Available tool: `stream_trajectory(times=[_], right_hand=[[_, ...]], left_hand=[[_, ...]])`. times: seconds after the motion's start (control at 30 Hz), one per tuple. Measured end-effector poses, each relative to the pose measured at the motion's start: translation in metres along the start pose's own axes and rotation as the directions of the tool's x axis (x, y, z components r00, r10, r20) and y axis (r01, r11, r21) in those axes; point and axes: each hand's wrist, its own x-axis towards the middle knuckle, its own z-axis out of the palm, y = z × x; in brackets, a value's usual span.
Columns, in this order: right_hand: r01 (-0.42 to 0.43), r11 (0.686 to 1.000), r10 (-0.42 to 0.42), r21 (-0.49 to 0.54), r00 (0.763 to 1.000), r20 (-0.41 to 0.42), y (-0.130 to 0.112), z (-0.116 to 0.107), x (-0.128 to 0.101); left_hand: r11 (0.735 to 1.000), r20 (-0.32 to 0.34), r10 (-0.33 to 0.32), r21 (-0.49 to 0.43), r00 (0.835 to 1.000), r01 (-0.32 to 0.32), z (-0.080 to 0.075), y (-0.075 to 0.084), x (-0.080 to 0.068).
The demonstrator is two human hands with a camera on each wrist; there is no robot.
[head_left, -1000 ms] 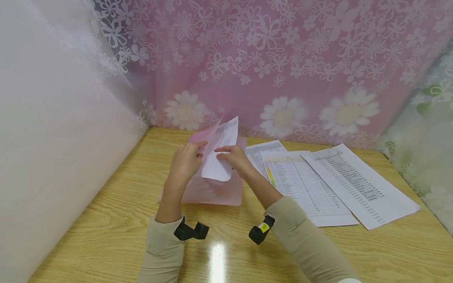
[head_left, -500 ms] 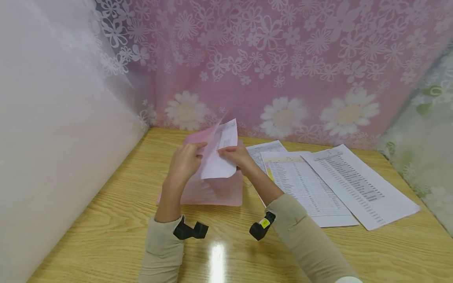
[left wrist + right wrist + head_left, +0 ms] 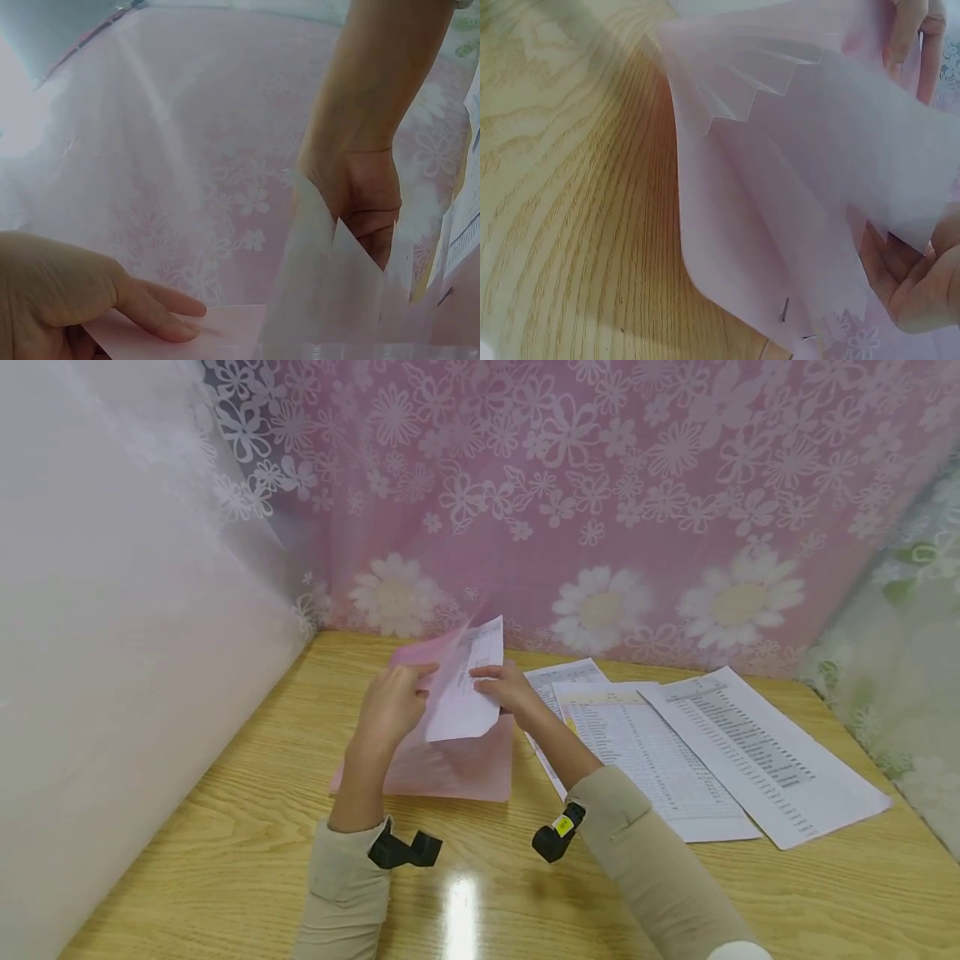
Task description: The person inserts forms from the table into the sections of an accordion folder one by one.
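A pink file folder [image 3: 465, 770] with a clear pleated side lies partly spread on the table. My left hand [image 3: 392, 703] pinches its raised pink cover between thumb and fingers; the left wrist view shows that thumb [image 3: 161, 319] on top of the cover. A white printed sheet [image 3: 459, 714] stands tilted at the folder's opening. My right hand [image 3: 510, 692] grips the sheet's right edge, thumb on the near face and other fingers behind. From the right wrist, the pleats [image 3: 757, 86] fan out, and the right hand [image 3: 915, 281] is partly covered by the sheet.
On the wooden table [image 3: 247, 760], right of the folder, lie overlapping printed sheets: one at the back [image 3: 566, 672], one with a coloured column [image 3: 637, 752], and one at far right [image 3: 765, 756]. A pink floral curtain [image 3: 525, 485] hangs behind.
My right hand has shifted slightly right along the sheet, and the sheet's top corner sits a little lower. The folder's front edge has moved slightly nearer. My left hand stays almost still.
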Motion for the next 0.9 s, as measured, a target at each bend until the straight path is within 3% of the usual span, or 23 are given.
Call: stream_trajectory(times=[0.33,0.57,0.73,0.9], right_hand=[[0.064,0.997,-0.065,-0.032,0.998,-0.024,-0.018,-0.009,-0.011],[0.107,0.990,-0.112,-0.095,0.992,-0.055,-0.019,-0.009,-0.009],[0.154,0.985,-0.159,-0.078,0.985,-0.064,-0.015,-0.005,-0.007],[0.134,0.987,-0.140,-0.090,0.988,-0.062,-0.015,-0.003,-0.005]], left_hand=[[0.998,-0.007,-0.054,-0.042,0.999,0.054,-0.002,-0.006,0.003],[1.000,-0.035,0.004,-0.015,0.999,-0.005,-0.004,-0.007,0.003],[1.000,-0.052,0.026,0.003,0.998,-0.026,-0.003,-0.006,0.002],[0.999,-0.045,0.046,0.013,0.998,-0.046,-0.003,-0.004,0.001]])
